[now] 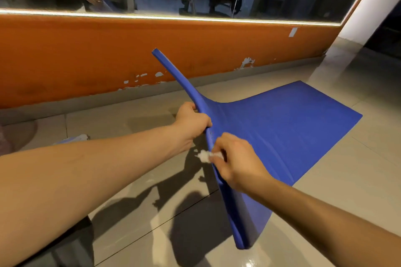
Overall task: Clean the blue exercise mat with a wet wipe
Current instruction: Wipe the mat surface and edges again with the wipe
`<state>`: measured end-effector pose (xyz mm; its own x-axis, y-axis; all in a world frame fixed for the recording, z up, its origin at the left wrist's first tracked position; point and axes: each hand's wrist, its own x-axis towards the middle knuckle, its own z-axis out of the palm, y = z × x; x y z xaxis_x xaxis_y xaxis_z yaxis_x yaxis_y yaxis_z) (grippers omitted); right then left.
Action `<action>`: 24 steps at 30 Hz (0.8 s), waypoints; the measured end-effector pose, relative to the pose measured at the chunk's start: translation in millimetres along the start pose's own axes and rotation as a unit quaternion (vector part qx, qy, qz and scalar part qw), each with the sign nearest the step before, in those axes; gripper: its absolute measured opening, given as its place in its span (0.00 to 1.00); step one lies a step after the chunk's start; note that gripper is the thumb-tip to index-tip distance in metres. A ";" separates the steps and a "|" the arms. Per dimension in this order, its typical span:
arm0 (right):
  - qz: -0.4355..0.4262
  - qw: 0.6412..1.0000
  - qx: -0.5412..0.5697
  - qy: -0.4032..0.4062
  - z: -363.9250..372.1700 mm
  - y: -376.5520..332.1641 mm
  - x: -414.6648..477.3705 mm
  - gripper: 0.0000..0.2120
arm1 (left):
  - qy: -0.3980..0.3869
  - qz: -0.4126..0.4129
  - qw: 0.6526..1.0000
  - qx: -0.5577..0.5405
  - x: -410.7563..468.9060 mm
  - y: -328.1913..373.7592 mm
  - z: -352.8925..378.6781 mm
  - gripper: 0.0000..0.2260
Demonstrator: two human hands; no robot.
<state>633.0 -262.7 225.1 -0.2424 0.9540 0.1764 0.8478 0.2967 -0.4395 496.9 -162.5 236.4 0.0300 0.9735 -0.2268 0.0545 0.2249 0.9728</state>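
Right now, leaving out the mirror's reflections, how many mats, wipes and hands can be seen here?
1 blue mat
1 white wipe
2 hands: left hand, right hand
Total: 4

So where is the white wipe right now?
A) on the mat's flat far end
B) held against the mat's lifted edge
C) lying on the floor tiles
B: the right hand pinches the wet wipe against the lifted edge of the blue mat, near where the left hand grips it.
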 end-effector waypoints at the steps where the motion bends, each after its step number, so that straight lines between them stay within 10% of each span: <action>1: -0.022 0.999 -0.008 -0.032 3.0 -0.4 -14.0 0.12 | 0.008 -0.004 1.000 -0.007 2.8 2.1 -5.5 0.14; 9: 0.102 0.994 0.032 0.030 2.4 -5.1 6.8 0.11 | -0.015 0.004 1.000 0.018 -8.4 -7.4 5.0 0.15; 14: 0.066 0.994 0.010 -0.082 13.9 -2.2 -44.2 0.18 | 0.010 0.001 1.000 0.008 -1.0 0.2 -3.1 0.12; 19: 0.186 0.977 0.100 0.013 3.5 -2.0 -1.2 0.10 | -0.005 0.007 0.999 0.035 -8.7 -12.9 13.9 0.15; 24: 0.174 0.974 0.080 -0.124 12.4 -16.6 -52.4 0.18 | 0.014 0.013 1.000 0.016 7.0 0.5 0.6 0.12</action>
<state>625.8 -317.1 212.2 -0.0759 0.9733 -0.2168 0.8189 -0.0632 -0.5704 497.8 -155.6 235.2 0.0043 0.9800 -0.1989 0.0857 0.1978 0.9765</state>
